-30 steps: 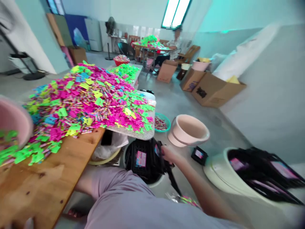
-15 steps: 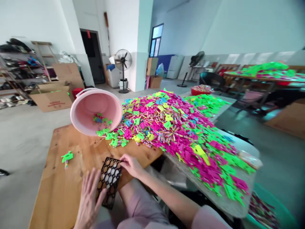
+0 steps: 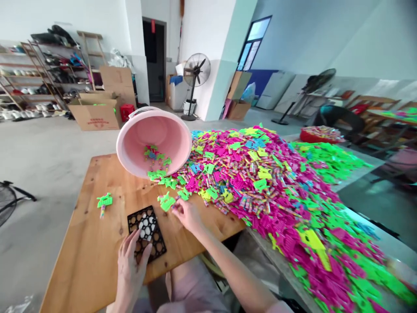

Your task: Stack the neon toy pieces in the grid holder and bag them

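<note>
A black plastic honeycomb grid [image 3: 146, 234] lies flat on the wooden table [image 3: 91, 256]. My left hand [image 3: 130, 265] rests on its near edge with fingers spread. Further right, my right hand [image 3: 187, 214] pinches a small piece at the edge of the coloured pile, next to a green toy piece [image 3: 167, 201]. A huge heap of pink, green, yellow and blue plastic pieces [image 3: 260, 182] covers the table to the right. A pink bucket [image 3: 153, 141] lies tipped on its side, spilling green pieces.
One loose green piece [image 3: 104, 201] lies on the table's left part. Behind stand a floor fan [image 3: 196, 71], cardboard boxes [image 3: 96, 114], shelving [image 3: 39, 74] and a red basin [image 3: 321, 134]. Concrete floor lies to the left.
The grid now lies flat on the table further from me. My right hand has left it and reached forward to the pile's edge. My view turned left from the floor tubs.
</note>
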A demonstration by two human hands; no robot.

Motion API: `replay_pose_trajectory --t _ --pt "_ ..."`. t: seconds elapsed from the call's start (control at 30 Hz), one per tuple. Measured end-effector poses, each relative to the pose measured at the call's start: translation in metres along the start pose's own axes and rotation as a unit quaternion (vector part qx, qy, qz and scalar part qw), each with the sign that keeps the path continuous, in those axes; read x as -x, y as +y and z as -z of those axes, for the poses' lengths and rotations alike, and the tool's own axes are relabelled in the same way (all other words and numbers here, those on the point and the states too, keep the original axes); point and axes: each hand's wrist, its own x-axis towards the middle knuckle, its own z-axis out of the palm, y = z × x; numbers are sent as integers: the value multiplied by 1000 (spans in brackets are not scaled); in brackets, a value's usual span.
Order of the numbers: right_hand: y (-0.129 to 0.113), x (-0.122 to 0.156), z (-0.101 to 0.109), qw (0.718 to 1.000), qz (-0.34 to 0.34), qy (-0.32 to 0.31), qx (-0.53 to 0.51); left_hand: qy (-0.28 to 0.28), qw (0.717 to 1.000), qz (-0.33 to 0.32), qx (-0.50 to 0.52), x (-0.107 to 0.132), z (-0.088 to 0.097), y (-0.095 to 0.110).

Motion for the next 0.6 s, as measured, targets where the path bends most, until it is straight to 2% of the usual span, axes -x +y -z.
replay_pose_trajectory --t 0.07,0.13,0.2,0.27,0.33,0.43,0.5,0.6 --pt "-17 26 -8 986 17 -83 -145 -37 993 53 96 -7 6 10" --pt "-34 49 -15 968 14 -131 -212 -108 970 114 183 -12 7 20" --pt "-45 65 -20 966 3 -130 -224 -147 953 142 224 -11 7 27" --pt "-51 72 -24 970 7 -109 -216 -142 951 151 230 -7 8 32" --pt "-50 74 -29 969 10 -99 -225 -131 960 130 209 -3 14 36" --pt "-40 70 -40 949 -4 -137 -283 -134 982 19 130 -2 31 32" --pt "-32 64 -46 947 -16 -132 -292 -112 991 -38 67 0 42 20" --pt "-26 55 -53 959 -41 -100 -263 -64 996 -52 -28 12 48 -7"
